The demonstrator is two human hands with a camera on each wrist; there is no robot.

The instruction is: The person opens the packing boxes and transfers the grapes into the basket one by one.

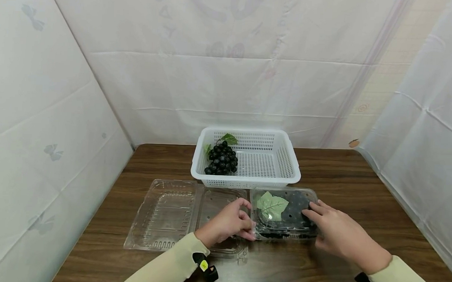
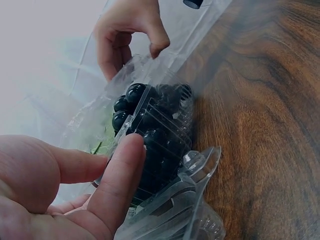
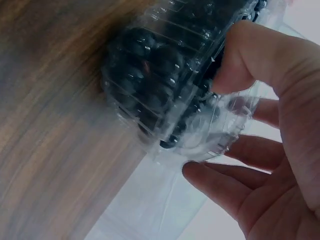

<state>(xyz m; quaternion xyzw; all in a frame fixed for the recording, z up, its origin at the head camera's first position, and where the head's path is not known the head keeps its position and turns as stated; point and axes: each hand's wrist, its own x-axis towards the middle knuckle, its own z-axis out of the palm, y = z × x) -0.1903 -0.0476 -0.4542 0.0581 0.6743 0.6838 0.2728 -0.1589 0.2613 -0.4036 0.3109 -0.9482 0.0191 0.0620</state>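
Observation:
A clear plastic clamshell box stands closed on the table, with dark grapes and a green leaf visible through its plastic. My left hand pinches the box's rim at the front left corner, thumb and finger meeting there in the left wrist view. At the right end my right hand grips the box, its thumb on the front rim and its fingers spread over the lid's side. Beneath and beside my left hand lies a second clamshell box, opened flat, partly covered by that hand.
Behind both boxes stands a white slotted basket holding a bunch of dark grapes with green leaves at its left side. White sheeting hangs behind and on both sides of the brown wooden table.

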